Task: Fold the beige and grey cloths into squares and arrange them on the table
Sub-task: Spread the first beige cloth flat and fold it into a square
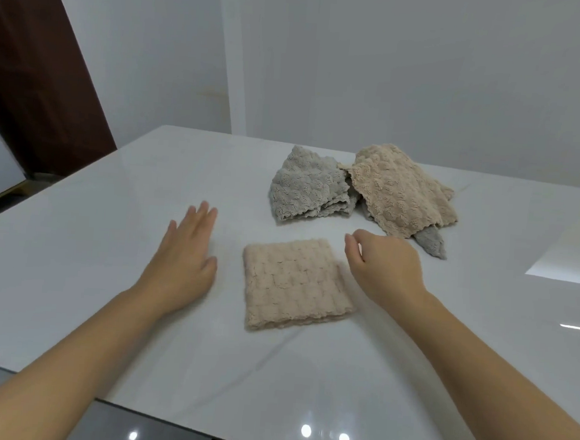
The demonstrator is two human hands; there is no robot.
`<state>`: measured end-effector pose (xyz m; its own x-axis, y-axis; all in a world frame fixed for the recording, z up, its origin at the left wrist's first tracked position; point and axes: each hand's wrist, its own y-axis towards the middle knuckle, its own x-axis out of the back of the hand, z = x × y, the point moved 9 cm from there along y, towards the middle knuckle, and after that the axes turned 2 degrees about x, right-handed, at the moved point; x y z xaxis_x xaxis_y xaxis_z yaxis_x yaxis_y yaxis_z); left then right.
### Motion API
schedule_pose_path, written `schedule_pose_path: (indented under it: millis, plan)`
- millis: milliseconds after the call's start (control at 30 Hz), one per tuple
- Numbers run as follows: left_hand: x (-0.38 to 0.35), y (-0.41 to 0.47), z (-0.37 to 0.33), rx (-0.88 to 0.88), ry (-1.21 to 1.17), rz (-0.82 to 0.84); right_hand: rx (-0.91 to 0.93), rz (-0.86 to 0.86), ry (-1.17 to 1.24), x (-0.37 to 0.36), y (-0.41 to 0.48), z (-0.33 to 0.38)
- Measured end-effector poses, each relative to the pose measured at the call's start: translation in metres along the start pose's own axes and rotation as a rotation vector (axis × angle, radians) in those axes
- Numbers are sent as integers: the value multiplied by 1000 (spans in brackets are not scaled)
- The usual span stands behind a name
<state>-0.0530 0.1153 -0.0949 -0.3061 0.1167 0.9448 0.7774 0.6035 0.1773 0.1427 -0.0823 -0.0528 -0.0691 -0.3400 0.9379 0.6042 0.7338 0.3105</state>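
On the counter, back from its near edge, the folded beige cloth lies between the flat left hand and loosely curled, empty right hand; grey cloth and unfolded beige cloth heap behind

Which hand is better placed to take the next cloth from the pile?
Probably the right. The right hand is close to the pile, fingers loosely curled and empty. The left hand is open, beyond the folded cloth, farther from the pile.
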Motion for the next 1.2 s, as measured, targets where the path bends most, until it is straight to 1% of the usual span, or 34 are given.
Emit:
schedule_pose_path:
  millis: [33,67,100,167,233,267,333,500,633,800,933,1200]
  plan:
    - [3,-1,-6,37,-45,-14,21,-36,18,4,-1,3]
    - [3,-2,-20,36,-77,-20,52,-40,57,4,-1,9]
    - [1,-2,-40,11,-87,-11,88,7,100,-3,-1,19]
    - [-14,-3,-76,-31,-48,43,166,196,136,-30,-3,43]
    - [-36,-5,-94,-2,44,119,258,340,94,-54,-9,62]
    - [-45,-7,-97,26,83,152,283,387,64,-65,-12,64]
    - [-57,-10,-96,63,121,186,277,435,44,-78,-16,61]
    - [-60,-8,-93,58,139,190,279,417,1,-82,-18,59]
    - [-62,-9,-93,45,139,197,267,421,21,-83,-15,58]
    - [-62,-10,-92,66,109,152,259,418,51,-84,-15,55]
    - [-62,-11,-91,91,98,149,239,421,65,-85,-16,55]
    - [-64,-10,-88,67,123,164,236,432,72,-85,-15,55]
